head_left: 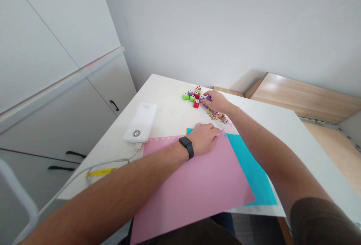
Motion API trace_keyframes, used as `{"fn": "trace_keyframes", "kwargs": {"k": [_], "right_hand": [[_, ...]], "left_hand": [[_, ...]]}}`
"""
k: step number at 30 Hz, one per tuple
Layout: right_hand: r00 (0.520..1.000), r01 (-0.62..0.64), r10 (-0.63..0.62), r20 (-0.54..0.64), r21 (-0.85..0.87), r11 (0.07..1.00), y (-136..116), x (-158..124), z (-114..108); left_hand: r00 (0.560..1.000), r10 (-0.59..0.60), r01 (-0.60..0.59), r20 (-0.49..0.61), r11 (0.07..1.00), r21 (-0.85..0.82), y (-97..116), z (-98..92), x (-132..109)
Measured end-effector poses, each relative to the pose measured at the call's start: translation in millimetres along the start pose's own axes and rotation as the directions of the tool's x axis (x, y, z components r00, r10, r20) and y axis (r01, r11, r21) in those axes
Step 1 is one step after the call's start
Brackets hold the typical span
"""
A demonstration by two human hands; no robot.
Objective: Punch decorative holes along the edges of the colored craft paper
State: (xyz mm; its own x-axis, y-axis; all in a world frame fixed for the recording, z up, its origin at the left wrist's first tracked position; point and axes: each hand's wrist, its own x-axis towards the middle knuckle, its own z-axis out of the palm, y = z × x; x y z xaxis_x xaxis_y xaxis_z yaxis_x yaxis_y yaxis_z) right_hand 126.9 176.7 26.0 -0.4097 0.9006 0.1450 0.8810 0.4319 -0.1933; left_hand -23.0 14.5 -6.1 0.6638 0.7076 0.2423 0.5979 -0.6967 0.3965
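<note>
My left hand [203, 138], with a dark watch [186, 145] on its wrist, rests on the upper part of a pink sheet of paper [197, 192]. Its fingers are bent over the sheet's top edge. Small punched holes run along that edge. Beneath the pink sheet lies a blue sheet [254, 173]. Farther back, my right hand [216, 102] has its thumb and fingers around a purple craft punch [208, 98], partly hidden. Beside it stand several small punches, among them a red punch [196, 104] and a green punch [185, 96]. Coloured paper bits [218, 116] are heaped below that hand.
On the left of the white table [169, 113] lies a white power bank [142, 123] with a cable [113, 161] and a yellow tag [100, 172]. White cabinets [70, 117] stand at left. Wooden furniture [304, 96] is at the right, and a wall runs behind the table.
</note>
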Motion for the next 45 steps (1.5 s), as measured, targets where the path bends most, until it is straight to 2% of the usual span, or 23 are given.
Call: {"fn": "trace_keyframes", "kwargs": {"k": [5, 9, 13, 21, 24, 29, 34, 40, 45], "right_hand": [[1.000, -0.025, 0.025, 0.003, 0.018, 1.000, 5.6, -10.9, -16.3], [0.993, -0.067, 0.069, 0.097, -0.021, 0.998, 19.4, -23.3, -26.5], [0.992, -0.063, 0.067, 0.110, -0.040, 0.997, 25.6, -33.1, -28.8], [0.983, 0.010, -0.005, 0.185, -0.025, 1.000, 22.5, -40.4, -27.3], [0.989, -0.009, 0.008, 0.150, 0.005, 1.000, 21.5, -39.9, -25.7], [0.996, -0.093, 0.092, 0.016, 0.051, 0.994, 21.0, -35.6, -18.4], [0.994, -0.105, 0.105, 0.002, 0.084, 0.991, 16.2, -28.7, -10.9], [0.995, -0.097, 0.098, -0.007, 0.094, 0.991, -3.7, -12.3, -2.4], [0.999, -0.050, 0.050, 0.000, 0.115, 0.992, -11.7, -7.6, -5.4]], "left_hand": [[1.000, 0.004, -0.004, 0.005, 1.000, -0.009, 0.6, -0.9, 0.3], [1.000, 0.002, -0.002, -0.013, 1.000, -0.009, 0.3, 0.2, -0.1], [1.000, -0.002, 0.002, -0.015, 1.000, -0.011, -0.5, 1.2, -0.6], [1.000, -0.005, 0.004, -0.015, 1.000, -0.026, -1.6, 2.0, -0.2], [1.000, -0.014, 0.014, -0.004, 0.999, -0.034, -1.0, 1.6, -0.5], [1.000, -0.014, 0.014, -0.006, 0.999, -0.037, -0.6, 1.5, -0.7], [1.000, -0.008, 0.007, -0.002, 0.999, -0.035, -0.3, 0.8, -0.3], [1.000, -0.004, 0.004, -0.012, 1.000, -0.022, -0.2, 1.1, -0.4], [1.000, -0.003, 0.003, -0.006, 1.000, -0.020, 0.1, -0.2, -1.1]]}}
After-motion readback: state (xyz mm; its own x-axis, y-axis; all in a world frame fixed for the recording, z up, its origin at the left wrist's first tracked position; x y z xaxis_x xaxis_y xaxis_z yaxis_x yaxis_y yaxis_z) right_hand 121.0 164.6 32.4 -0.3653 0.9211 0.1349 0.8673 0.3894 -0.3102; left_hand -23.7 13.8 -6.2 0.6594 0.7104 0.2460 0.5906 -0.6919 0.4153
